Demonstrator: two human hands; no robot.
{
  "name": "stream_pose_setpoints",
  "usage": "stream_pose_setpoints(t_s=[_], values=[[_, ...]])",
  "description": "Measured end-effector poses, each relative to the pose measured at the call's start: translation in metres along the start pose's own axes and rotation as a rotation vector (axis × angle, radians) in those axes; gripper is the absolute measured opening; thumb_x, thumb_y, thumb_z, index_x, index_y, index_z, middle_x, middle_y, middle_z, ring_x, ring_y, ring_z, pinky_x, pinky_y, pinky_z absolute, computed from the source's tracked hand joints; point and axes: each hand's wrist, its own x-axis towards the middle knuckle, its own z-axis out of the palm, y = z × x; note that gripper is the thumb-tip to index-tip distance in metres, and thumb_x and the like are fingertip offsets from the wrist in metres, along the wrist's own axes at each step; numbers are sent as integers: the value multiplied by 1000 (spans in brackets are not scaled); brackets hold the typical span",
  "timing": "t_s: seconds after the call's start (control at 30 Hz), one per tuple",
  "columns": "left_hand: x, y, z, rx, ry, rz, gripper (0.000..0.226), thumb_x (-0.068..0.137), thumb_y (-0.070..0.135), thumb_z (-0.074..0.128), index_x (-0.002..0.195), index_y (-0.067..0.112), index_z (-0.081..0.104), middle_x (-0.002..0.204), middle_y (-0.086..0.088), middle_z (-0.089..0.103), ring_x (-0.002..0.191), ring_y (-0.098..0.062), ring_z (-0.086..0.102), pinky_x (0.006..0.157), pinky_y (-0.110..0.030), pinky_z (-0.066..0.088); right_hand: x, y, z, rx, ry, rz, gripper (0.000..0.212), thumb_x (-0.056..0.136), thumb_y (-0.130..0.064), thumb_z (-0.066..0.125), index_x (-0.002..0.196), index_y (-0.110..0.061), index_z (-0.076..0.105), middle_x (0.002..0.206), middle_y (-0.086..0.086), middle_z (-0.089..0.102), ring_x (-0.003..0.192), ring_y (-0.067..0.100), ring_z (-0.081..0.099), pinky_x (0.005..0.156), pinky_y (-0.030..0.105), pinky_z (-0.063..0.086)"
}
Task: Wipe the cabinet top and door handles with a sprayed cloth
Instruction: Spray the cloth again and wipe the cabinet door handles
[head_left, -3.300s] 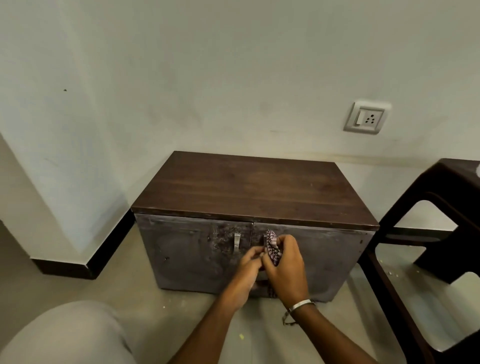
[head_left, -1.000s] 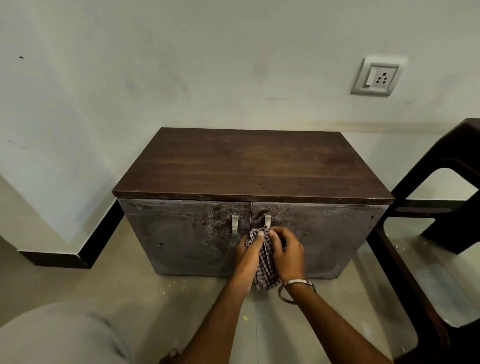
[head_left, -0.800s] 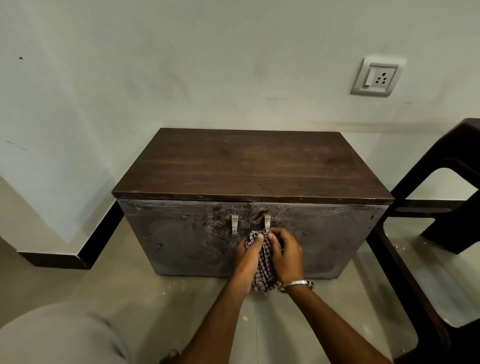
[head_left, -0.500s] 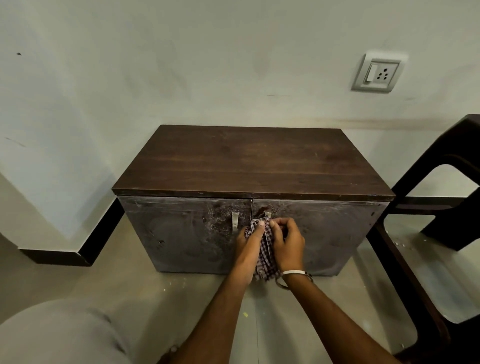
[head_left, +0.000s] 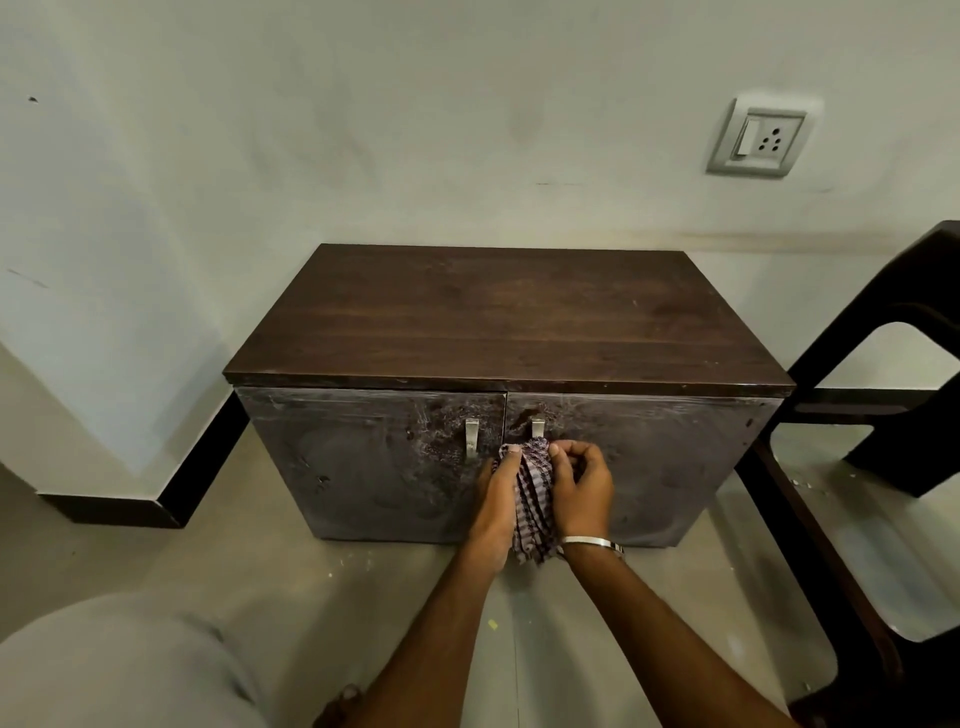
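A low cabinet with a dark wooden top (head_left: 498, 322) and two grey doors stands against the wall. Each door carries a small metal handle: the left handle (head_left: 471, 437) is bare, the right handle (head_left: 537, 427) shows only its upper part. A checked cloth (head_left: 531, 493) is wrapped over the lower part of the right handle and hangs down. My left hand (head_left: 496, 501) and my right hand (head_left: 582, 486) both clasp the cloth from either side, pressed to the right door.
A dark plastic chair (head_left: 883, 467) stands close on the right of the cabinet. A wall socket (head_left: 759, 141) sits above it. A wall corner with black skirting (head_left: 171, 493) juts out on the left. My knee (head_left: 119, 670) fills the lower left.
Half a second ago the cloth covered the right handle up to its top; both hands have slid it down, so the handle's upper part shows again.
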Motion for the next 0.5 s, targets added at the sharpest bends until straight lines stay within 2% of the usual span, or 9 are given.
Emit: stream_pose_setpoints(t_s=[0.13,0.27,0.33,0.43,0.5], values=[[-1,-3,2,33,-2,-59,43,99,42,44,120,10,63,109,-15,71,98,-29,68,76,-34,56,1,7,-4,-22,-50,45,4,93,-11,58,95,-10,61,89,4,65,82,12,61,71,14,47],[1,-8,-1,72,23,-126,47,98,44,44,128,9,58,113,-16,68,99,-30,67,72,-31,54,1,15,-3,-23,-59,157,4,92,-10,59,93,-9,62,86,6,66,84,19,62,73,23,49],[6,-5,0,99,62,-107,48,98,43,47,133,10,51,123,-16,63,105,-30,63,71,-30,51,5,13,-1,-48,-53,147,4,92,-10,60,92,-8,63,85,6,66,82,18,62,72,22,48],[9,-4,1,136,106,-34,52,96,40,52,138,11,47,131,-16,58,112,-31,60,87,-36,52,3,10,1,-41,-30,98,6,92,-8,59,94,-5,64,86,8,66,81,18,61,73,21,49],[9,-7,-1,101,102,4,44,96,37,54,131,11,53,124,-15,63,104,-29,64,80,-34,54,-1,10,2,-19,-16,56,7,92,-8,58,96,-5,63,89,8,66,82,17,62,76,24,51]])
